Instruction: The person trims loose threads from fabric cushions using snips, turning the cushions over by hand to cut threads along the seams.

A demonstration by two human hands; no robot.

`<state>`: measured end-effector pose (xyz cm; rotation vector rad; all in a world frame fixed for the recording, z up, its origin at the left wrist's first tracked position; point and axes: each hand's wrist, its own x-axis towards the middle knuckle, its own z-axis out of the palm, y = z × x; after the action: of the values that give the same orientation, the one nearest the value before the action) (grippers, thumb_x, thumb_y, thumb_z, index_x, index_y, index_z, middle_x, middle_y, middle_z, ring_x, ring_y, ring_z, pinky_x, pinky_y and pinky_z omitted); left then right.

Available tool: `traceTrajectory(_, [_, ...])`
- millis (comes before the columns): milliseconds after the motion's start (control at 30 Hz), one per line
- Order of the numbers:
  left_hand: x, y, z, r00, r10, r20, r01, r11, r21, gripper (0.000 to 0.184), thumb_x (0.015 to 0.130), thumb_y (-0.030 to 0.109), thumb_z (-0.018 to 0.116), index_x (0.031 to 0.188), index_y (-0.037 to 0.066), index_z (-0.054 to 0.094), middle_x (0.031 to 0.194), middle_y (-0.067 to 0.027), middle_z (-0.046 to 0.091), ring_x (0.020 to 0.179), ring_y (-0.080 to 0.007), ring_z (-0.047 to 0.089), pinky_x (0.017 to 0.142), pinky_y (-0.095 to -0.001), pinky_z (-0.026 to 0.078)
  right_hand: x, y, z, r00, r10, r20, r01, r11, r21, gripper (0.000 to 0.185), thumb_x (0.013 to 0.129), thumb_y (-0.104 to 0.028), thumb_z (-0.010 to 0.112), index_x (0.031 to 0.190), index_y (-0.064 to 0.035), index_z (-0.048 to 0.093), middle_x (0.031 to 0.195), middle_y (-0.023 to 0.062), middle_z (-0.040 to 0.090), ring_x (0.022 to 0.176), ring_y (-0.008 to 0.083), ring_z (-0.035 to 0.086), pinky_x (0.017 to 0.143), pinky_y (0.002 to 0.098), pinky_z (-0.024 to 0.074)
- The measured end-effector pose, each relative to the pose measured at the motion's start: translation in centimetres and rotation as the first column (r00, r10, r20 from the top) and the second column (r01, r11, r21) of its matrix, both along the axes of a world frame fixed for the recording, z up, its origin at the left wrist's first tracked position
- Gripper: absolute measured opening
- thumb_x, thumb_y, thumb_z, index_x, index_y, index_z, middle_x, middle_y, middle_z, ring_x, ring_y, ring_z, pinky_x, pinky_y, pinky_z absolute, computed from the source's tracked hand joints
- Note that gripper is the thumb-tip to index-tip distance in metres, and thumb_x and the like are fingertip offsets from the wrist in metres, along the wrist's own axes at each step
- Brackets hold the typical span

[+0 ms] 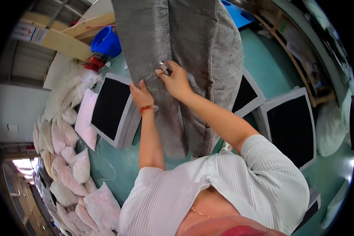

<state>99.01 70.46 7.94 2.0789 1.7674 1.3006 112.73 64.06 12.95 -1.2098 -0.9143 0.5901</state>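
A large piece of grey velvety upholstery [192,43] with seams stands upright in front of me. My left hand [142,94], with an orange bracelet at the wrist, rests against its left edge, fingers raised and apart. My right hand [174,78] is closed around a small shiny metal tool [166,69] and is held against the grey fabric, right of and slightly above my left hand. The tool's exact kind cannot be made out.
Black-and-grey cushioned blocks stand on the green floor at left [112,106] and right [291,126]. Pale stuffed bags [69,169] are piled at far left. A blue bucket [106,41] is at upper left, and a wooden-edged shelf [291,59] at upper right.
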Motion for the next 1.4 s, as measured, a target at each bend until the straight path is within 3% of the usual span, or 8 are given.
traceTrajectory(200, [-1.1, 1.9, -1.3, 1.0, 0.005, 0.026, -0.006, 1.0, 0.023, 0.049, 0.086, 0.042, 0.048, 0.105, -0.003, 0.047, 0.097, -0.0258, 0.056, 0.091, -0.0424, 0.052, 0.075, -0.0463, 0.041, 3.3, -7.9, 0.0, 0.962, 0.272, -0.026, -0.273, 0.962, -0.033, 0.02, 0.081, -0.02, 0.062, 0.091, -0.0018, 0.061, 0.083, 0.0056, 0.063, 0.075, 0.0098, 0.057, 0.067, 0.0251, 0.0444])
traceTrajectory(333, [-0.9, 4.0, -1.2, 0.997, 0.068, -0.044, -0.065, 0.996, 0.062, 0.051, 0.086, 0.045, 0.047, 0.104, -0.002, 0.048, 0.094, -0.0261, 0.057, 0.088, -0.0437, 0.053, 0.073, -0.0475, 0.042, 8.8, -9.5, -2.5, 0.975, -0.086, 0.205, 0.084, 0.996, 0.02, 0.023, 0.073, -0.022, 0.071, 0.079, -0.0021, 0.06, 0.069, 0.0045, 0.059, 0.06, 0.0092, 0.051, 0.053, 0.0246, 0.0401])
traceTrajectory(567, [-1.6, 4.9, -1.8, 0.983, 0.152, -0.1, -0.157, 0.987, -0.043, 0.053, 0.086, 0.049, 0.043, 0.106, 0.0, 0.048, 0.096, -0.0281, 0.057, 0.09, -0.045, 0.053, 0.075, -0.0496, 0.042, 13.2, -5.4, -2.6, 0.683, -0.177, 0.709, 0.227, 0.974, 0.024, 0.04, 0.073, -0.036, 0.069, 0.075, 0.0021, 0.056, 0.064, 0.0094, 0.058, 0.06, 0.0158, 0.056, 0.058, 0.0297, 0.0445])
traceTrajectory(767, [-3.4, 4.7, -2.8, 0.962, 0.244, -0.126, -0.249, 0.968, -0.025, 0.05, 0.089, 0.044, 0.04, 0.1, -0.003, 0.052, 0.089, -0.0265, 0.06, 0.083, -0.0418, 0.056, 0.072, -0.0466, 0.043, 16.6, -5.6, -3.5, 0.743, -0.023, 0.669, 0.219, 0.953, -0.21, 0.037, 0.07, -0.019, 0.062, 0.103, -0.0013, 0.057, 0.07, 0.0132, 0.061, 0.062, 0.0274, 0.056, 0.058, 0.0358, 0.0441])
traceTrajectory(800, [-4.2, 4.5, -3.0, 0.99, 0.128, -0.065, -0.13, 0.991, -0.03, 0.052, 0.087, 0.046, 0.042, 0.101, -0.003, 0.049, 0.093, -0.0267, 0.058, 0.088, -0.0435, 0.054, 0.074, -0.0474, 0.043, 15.5, -6.0, -2.3, 0.788, -0.115, 0.605, 0.064, 0.992, 0.105, 0.044, 0.074, -0.04, 0.068, 0.076, 0.0022, 0.055, 0.058, 0.0088, 0.053, 0.055, 0.0139, 0.051, 0.057, 0.0271, 0.0431])
traceTrajectory(1100, [-9.3, -0.1, -4.3, 0.987, 0.103, 0.123, -0.1, 0.994, -0.033, 0.033, 0.087, 0.03, 0.05, 0.102, 0.001, 0.047, 0.095, -0.0245, 0.056, 0.088, -0.0439, 0.052, 0.071, -0.046, 0.04, 11.5, -0.6, 8.6, 0.67, -0.383, 0.636, 0.29, 0.924, 0.25, 0.062, 0.06, -0.047, 0.075, 0.09, 0.004, 0.055, 0.067, 0.0099, 0.059, 0.06, 0.0215, 0.057, 0.057, 0.0318, 0.0453])
traceTrajectory(1300, [-13.1, -3.6, -4.2, 0.981, 0.173, 0.088, -0.161, 0.979, -0.127, 0.033, 0.088, 0.027, 0.05, 0.106, 0.001, 0.044, 0.094, -0.0231, 0.055, 0.089, -0.0421, 0.052, 0.073, -0.0437, 0.041, 4.8, -2.2, 8.9, 0.724, -0.242, 0.645, 0.131, 0.968, 0.216, 0.039, 0.066, -0.029, 0.068, 0.09, -0.0009, 0.057, 0.068, 0.0143, 0.061, 0.066, 0.0305, 0.06, 0.059, 0.0351, 0.0462])
traceTrajectory(1400, [-14.6, -4.8, -3.5, 0.979, 0.131, 0.155, -0.118, 0.989, -0.088, 0.037, 0.087, 0.026, 0.051, 0.113, 0.001, 0.043, 0.102, -0.0213, 0.053, 0.096, -0.0385, 0.051, 0.08, -0.0407, 0.04, 3.3, -3.3, 6.9, 0.857, -0.077, 0.51, 0.026, 0.994, 0.107, 0.032, 0.067, -0.022, 0.065, 0.089, 0.0003, 0.058, 0.064, 0.0135, 0.058, 0.06, 0.0211, 0.058, 0.056, 0.0305, 0.0442])
